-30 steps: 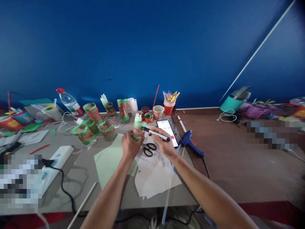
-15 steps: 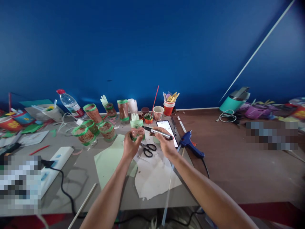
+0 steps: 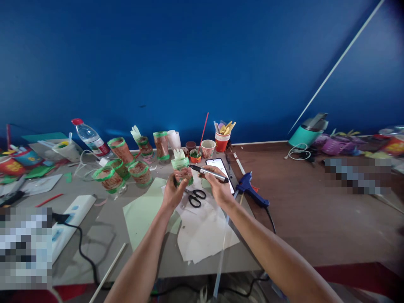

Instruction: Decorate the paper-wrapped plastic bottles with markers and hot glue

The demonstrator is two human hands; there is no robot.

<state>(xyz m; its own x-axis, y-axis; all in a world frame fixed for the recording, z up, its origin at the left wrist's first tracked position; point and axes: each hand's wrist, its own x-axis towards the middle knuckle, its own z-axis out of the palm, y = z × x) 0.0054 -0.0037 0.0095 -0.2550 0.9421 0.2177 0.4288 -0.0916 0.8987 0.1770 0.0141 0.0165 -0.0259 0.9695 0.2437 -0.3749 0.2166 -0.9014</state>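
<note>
My left hand (image 3: pixel 174 191) is wrapped round a small clear cup (image 3: pixel 182 171) painted brown with green bands, and pale green paper fingers (image 3: pixel 179 154) stand up from its rim. A silver and black marker (image 3: pixel 210 173) is gripped in my right hand (image 3: pixel 218 185), its dark tip pointing left at the upper side of the cup. Black-handled scissors (image 3: pixel 196 198) lie between my hands on white paper (image 3: pixel 205 235). Under my left forearm is a light green sheet (image 3: pixel 142 210).
Several painted cups (image 3: pixel 139 172) stand at the left, near a red-capped bottle (image 3: pixel 91 136) and a power strip (image 3: pixel 74 223). Beside my right hand lie a phone (image 3: pixel 221 168) and a blue glue gun (image 3: pixel 252 189). A red cup (image 3: pixel 222 142) of tools stands behind.
The cup in my left hand has turned slightly, with more of its green rim and side showing. The whole view has shifted a little; both hands keep their holds.
</note>
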